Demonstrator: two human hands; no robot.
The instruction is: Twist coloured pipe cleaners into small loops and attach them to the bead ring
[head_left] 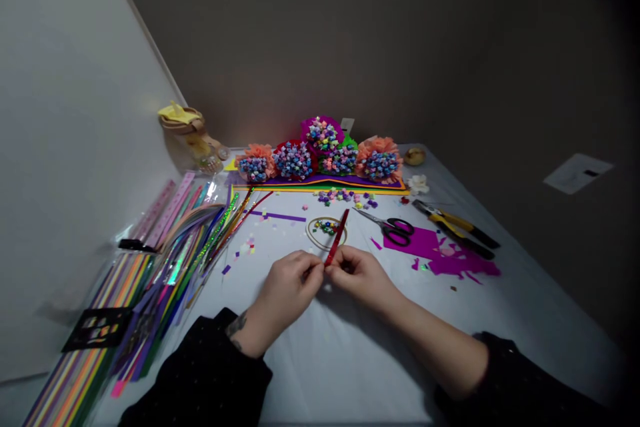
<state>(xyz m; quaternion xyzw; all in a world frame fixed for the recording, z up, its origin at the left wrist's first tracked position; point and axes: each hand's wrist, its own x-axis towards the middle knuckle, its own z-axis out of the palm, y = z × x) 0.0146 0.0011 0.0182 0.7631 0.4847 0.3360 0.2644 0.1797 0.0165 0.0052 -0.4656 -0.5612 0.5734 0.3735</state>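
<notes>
A narrow red paper strip (337, 237) stands at the centre of the work, held just above the white-covered table (320, 360) between the left hand (287, 293) and the right hand (358, 275). Its lower end is pinched where the fingertips (333, 267) of both hands meet, and its free end rises toward 1 o'clock; the exact finger placement at the pinch is too small to confirm. Neither hand appears released or clenched into a fist. The strip is judged very light, thin and only mildly stiff, liable to crease or bend under force and possibly slippery if coated, so the secure hold is close to the pinched end, using the fingertips only. At 12 o'clock from the hands lies a thin gold ring (312, 232) around small paper stars (326, 227). Black scissors with magenta handles (395, 230) lie at 2 o'clock, on and beside magenta paper offcuts (463, 265). Yellow-handled pliers (453, 227) lie at 3 o'clock, and bundled coloured strips (185, 260) at 9 o'clock.
</notes>
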